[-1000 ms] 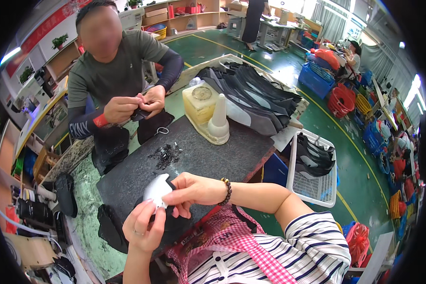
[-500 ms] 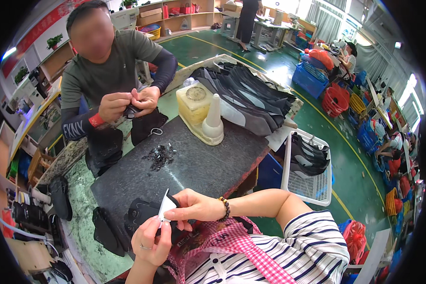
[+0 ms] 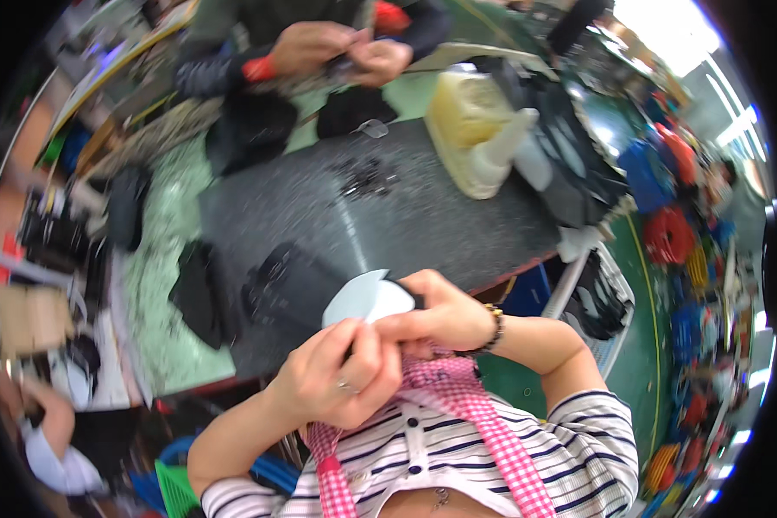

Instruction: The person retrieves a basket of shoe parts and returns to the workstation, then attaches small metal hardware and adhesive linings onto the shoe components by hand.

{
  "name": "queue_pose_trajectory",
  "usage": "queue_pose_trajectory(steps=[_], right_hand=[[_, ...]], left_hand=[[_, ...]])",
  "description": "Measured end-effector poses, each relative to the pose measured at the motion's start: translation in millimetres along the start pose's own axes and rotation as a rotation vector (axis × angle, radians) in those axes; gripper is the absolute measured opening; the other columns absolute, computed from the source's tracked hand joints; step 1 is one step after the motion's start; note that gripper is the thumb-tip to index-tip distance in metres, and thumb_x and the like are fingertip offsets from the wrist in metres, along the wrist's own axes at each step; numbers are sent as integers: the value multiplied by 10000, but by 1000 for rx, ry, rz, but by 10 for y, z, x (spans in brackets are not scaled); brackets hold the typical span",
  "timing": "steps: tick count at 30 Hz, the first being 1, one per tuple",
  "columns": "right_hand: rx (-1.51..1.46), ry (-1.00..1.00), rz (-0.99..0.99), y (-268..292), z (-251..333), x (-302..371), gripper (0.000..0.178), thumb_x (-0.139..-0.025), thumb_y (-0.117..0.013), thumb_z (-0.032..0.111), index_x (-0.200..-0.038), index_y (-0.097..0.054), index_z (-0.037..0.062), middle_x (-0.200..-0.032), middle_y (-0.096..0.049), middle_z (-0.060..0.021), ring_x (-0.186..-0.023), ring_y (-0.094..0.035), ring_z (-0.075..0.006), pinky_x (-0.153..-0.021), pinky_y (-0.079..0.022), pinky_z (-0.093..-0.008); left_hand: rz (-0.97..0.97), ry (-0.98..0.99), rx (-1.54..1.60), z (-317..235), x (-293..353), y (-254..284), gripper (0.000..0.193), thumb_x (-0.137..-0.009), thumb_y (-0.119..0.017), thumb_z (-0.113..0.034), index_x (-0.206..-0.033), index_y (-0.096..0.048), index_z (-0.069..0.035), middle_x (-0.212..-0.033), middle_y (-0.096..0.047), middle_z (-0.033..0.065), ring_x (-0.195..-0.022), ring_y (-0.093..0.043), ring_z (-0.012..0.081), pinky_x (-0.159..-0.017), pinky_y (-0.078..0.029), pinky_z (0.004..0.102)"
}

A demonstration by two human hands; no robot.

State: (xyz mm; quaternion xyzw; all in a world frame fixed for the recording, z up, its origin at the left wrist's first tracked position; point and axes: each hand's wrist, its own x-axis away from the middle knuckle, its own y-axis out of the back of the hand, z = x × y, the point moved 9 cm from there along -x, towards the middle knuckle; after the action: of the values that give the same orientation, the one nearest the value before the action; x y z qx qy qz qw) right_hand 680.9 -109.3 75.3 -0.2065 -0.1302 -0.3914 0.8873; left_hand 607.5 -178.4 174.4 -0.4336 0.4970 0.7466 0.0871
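While a black piece (image 3: 198,298) lies on the table (image 3: 151,337), well left of the fingers (image 3: 367,354), a dark cut piece (image 3: 276,285) sits nearer, just beyond them. Left hand (image 3: 332,375): fingers bent, pinching the lower edge of a white piece (image 3: 364,298). Piece is up at both hands' fingertips, black material along its right side. Right hand (image 3: 440,312): thumb and fingers pinching that side. Beyond, rightward of the fingers: yellowish container (image 3: 466,108); farther right, white basket (image 3: 615,337).
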Motion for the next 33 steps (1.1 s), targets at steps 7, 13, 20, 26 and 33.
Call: queue_pose_trajectory(steps=[7, 13, 20, 26, 33], right_hand=[[-55, -77, 50, -46, -167, -55, 198, -824, -631, 181, -872, -627, -11, -678, -607, -13, -524, -525, -29, -456, -410, -167], [28, -135, 40, -47, -151, -36, 222, -830, -636, 172, -913, -624, -34, -723, -620, -38, -555, -547, -42, -466, -436, -175], [-89, -207, 77, -18, -226, -21, 218, -860, -595, 181, -868, -612, -37, -704, -620, -62, -520, -574, -91, -456, -456, -202], [-57, 32, 271, 302, 168, -597, 418, -918, -505, 327, -740, -631, -29, -643, -628, -101, -505, -600, -146, -436, -477, -240], [1474, 736, -377, 675, 489, -1557, 166, -711, -689, 176, -832, -632, 78, -919, -527, -66, -909, -510, -268, -799, -439, -354]], left_hand=[[-33, 117, -20, -104, 200, -19, 117, -627, -621, -91, -738, -618, -55, -824, -506, 80, -738, -593, 218, -582, -558, 265], [-81, 138, 21, -96, 242, -22, 105, -631, -630, -97, -729, -619, -59, -812, -497, 68, -738, -592, 218, -568, -556, 257], [-113, 229, 132, 13, 327, -52, 113, -633, -665, -70, -735, -617, -58, -817, -511, 58, -709, -591, 212, -534, -544, 254], [-324, 753, 226, 826, 697, 58, 193, -633, -666, 36, -789, -611, -63, -721, -541, 62, -594, -551, 201, -491, -451, 275], [-234, 904, -176, 1175, 1080, 81, 305, -717, -700, -35, -1000, -587, -34, -935, -566, 118, -847, -560, 292, -736, -457, 364]])
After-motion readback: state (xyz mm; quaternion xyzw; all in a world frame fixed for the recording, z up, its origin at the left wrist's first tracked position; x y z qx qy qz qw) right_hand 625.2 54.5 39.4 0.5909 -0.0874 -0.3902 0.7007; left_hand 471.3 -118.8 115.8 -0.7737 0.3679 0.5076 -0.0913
